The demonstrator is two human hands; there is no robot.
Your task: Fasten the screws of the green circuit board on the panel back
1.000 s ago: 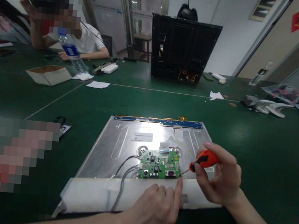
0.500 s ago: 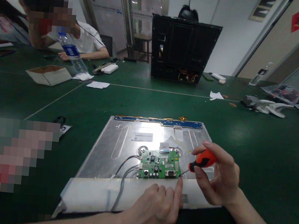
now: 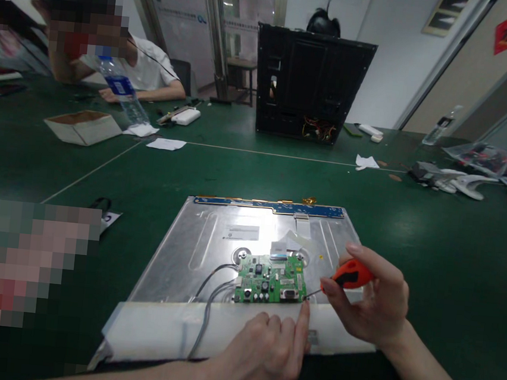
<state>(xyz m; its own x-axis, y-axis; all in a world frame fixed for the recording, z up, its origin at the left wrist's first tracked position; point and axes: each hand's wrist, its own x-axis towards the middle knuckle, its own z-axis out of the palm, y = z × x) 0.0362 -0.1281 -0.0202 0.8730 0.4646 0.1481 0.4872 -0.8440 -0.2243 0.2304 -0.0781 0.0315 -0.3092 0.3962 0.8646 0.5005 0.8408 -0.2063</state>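
Observation:
A green circuit board [image 3: 270,281] lies on the metal back of a flat display panel [image 3: 212,243], with grey cables [image 3: 209,305] leaving its left side. My right hand [image 3: 374,303] pinches the orange and black handle of a small screwdriver [image 3: 353,275]. The thin shaft slants down leftward to the board's lower right corner, where the tip is too small to make out exactly. My left hand [image 3: 272,347] rests on the white strip [image 3: 150,329] along the panel's near edge. Its index finger stretches to that same corner, beside the tip, while the other fingers curl in, holding nothing.
Beyond the panel stands a black monitor-like casing [image 3: 312,88]. A paper box [image 3: 84,127], a water bottle [image 3: 122,89] and scraps of paper [image 3: 166,144] lie left. On the right are a grey and white tool-like object [image 3: 449,179] and another bottle [image 3: 442,126]. People sit across the table.
The screwdriver handle has turned and dropped slightly to the right, with my right thumb and fingers shifted around it. My left hand and the board have stayed put.

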